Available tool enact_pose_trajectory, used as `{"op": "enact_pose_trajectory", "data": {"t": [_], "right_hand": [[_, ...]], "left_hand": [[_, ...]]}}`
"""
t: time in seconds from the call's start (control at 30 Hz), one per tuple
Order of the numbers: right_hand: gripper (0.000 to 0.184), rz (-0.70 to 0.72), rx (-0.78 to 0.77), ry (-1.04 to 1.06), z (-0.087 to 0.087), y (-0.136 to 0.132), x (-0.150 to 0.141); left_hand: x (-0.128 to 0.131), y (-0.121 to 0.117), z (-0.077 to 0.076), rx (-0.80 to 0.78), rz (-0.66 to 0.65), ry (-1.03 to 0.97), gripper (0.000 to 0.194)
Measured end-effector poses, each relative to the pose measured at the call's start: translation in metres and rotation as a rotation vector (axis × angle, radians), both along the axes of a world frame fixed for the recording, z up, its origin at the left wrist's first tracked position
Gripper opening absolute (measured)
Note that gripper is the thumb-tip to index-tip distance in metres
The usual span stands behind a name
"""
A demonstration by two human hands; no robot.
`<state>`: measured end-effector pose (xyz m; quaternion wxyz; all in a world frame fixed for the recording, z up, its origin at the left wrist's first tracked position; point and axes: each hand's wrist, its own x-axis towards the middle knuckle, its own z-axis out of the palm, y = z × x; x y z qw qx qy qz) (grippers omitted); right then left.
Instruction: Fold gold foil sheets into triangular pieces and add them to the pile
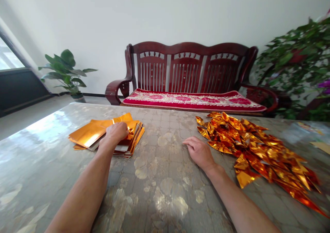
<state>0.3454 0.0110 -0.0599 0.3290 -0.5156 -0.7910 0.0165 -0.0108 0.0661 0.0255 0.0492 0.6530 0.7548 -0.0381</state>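
Note:
A loose stack of gold foil paper sheets (89,132) lies on the left part of the table, its sheets fanned at uneven angles. On top of it my left hand (116,132) has its fingers closed around the edge of a foil sheet, which bends up beside the knuckles; the fingertips are partly hidden. My right hand (199,153) rests low over the table, fingers loosely stretched to the left, with no object visible in it. Just right of that hand spreads a heap of folded gold foil pieces (247,140), pointed and shiny.
The table (160,178) has a patterned, glossy cover. Clear plastic wrapping (304,131) lies at its right edge beyond the heap. Behind stands a dark red wooden bench (185,71) with a red floral cushion (193,99). Potted plants (67,71) flank it left and right.

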Motion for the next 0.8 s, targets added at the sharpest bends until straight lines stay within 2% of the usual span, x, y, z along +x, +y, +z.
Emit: {"op": "enact_pose_trajectory", "data": {"t": [0.17, 0.27, 0.37, 0.5, 0.63, 0.73, 0.8], "right_hand": [[0.032, 0.001, -0.007, 0.008, 0.001, 0.000, 0.000], [0.031, -0.004, -0.021, 0.005, 0.001, 0.000, 0.000], [0.030, -0.014, -0.028, 0.001, 0.002, 0.000, -0.001], [0.034, -0.035, -0.034, 0.025, 0.003, -0.001, -0.003], [0.064, 0.023, -0.068, 0.040, 0.005, -0.004, -0.005], [0.069, 0.135, -0.074, -0.036, 0.008, -0.006, -0.007], [0.065, 0.203, -0.068, -0.086, 0.010, -0.007, -0.009]], "left_hand": [[-0.008, 0.003, -0.003, -0.008, 0.010, -0.016, 0.020], [-0.010, 0.003, -0.003, -0.014, -0.052, -0.090, 0.021], [0.006, -0.002, 0.000, 0.004, -0.206, -0.192, 0.019], [0.052, -0.017, 0.001, 0.013, -0.560, -0.315, 0.016], [0.094, -0.031, -0.014, 0.015, -0.863, -0.254, 0.015], [0.107, -0.038, -0.028, 0.054, -0.954, -0.262, 0.012], [0.109, -0.042, -0.032, 0.100, -0.925, -0.261, 0.012]]}}
